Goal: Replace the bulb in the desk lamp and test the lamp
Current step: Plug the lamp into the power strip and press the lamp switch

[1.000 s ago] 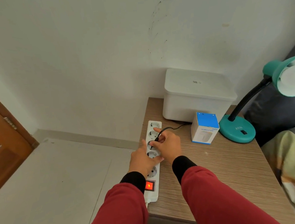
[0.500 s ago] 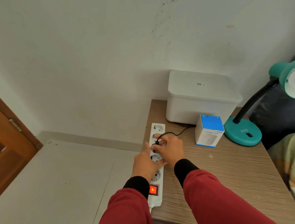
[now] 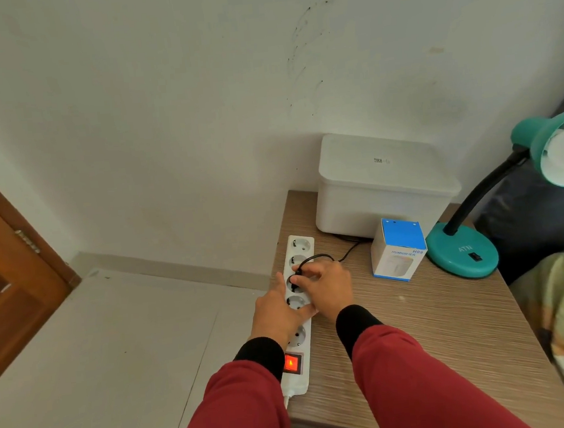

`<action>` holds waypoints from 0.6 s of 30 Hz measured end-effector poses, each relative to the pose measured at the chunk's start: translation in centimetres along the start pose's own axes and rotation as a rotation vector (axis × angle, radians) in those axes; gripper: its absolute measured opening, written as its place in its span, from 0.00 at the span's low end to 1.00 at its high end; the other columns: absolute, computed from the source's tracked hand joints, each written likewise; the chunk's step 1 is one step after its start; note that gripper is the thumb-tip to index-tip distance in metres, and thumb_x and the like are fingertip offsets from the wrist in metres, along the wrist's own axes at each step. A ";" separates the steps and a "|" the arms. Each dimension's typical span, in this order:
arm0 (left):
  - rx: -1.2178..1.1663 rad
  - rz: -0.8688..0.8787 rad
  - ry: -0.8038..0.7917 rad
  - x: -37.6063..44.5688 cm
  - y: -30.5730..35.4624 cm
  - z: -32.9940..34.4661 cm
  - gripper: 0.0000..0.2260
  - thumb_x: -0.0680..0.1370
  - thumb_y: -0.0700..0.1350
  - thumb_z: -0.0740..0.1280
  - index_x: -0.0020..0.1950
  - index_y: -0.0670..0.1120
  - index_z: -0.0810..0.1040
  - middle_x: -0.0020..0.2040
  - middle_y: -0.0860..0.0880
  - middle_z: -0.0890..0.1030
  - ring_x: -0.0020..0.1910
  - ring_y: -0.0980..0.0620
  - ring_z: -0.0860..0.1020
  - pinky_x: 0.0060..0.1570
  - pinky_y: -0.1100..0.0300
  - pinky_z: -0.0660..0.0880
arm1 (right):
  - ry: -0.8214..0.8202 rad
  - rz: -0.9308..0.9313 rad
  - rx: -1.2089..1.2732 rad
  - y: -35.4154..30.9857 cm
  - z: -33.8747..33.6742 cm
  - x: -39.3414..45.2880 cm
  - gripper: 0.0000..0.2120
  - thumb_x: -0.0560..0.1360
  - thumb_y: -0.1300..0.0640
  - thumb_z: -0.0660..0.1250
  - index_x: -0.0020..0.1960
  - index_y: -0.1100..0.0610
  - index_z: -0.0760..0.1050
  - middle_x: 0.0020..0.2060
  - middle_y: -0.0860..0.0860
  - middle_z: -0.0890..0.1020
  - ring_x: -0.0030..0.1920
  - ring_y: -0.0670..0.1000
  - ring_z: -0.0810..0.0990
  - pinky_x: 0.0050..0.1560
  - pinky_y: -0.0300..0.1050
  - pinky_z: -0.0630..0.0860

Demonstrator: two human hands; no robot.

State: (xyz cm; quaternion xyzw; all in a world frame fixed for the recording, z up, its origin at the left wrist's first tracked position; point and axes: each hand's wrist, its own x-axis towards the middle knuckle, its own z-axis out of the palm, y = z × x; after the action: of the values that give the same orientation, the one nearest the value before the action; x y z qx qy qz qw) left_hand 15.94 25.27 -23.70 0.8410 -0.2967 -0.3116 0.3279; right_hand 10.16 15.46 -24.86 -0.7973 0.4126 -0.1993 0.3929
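Right hand (image 3: 324, 287) pinches plug (image 3: 295, 282); box (image 3: 398, 249) beside lamp (image 3: 463, 252).

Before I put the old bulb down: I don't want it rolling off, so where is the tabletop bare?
Bare wood lies near the front edge of the table, right of the right hand and in front of the lamp base. It is crowded by the power strip, small box and white container.

Teal desk lamp (image 3: 464, 252) with its black neck, and just beside it a white box (image 3: 398, 249) topped in blue. White power strip (image 3: 299, 309), switch glowing red-orange, on the striped wood-grain surface (image 3: 420, 331); red sleeves (image 3: 418, 386), black cuffs.
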 end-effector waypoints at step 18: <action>-0.007 -0.008 -0.011 -0.3 0.1 -0.2 0.42 0.73 0.57 0.70 0.78 0.49 0.49 0.64 0.45 0.75 0.63 0.50 0.75 0.50 0.67 0.69 | 0.005 -0.041 -0.059 0.3 -0.2 -0.2 0.13 0.68 0.45 0.73 0.48 0.51 0.84 0.46 0.45 0.84 0.57 0.47 0.76 0.60 0.47 0.74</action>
State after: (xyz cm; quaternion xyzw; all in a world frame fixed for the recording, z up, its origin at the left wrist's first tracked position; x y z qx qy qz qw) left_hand 15.87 25.46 -23.40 0.8394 -0.2940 -0.3186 0.3278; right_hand 9.79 15.42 -25.03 -0.8162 0.4030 -0.1971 0.3640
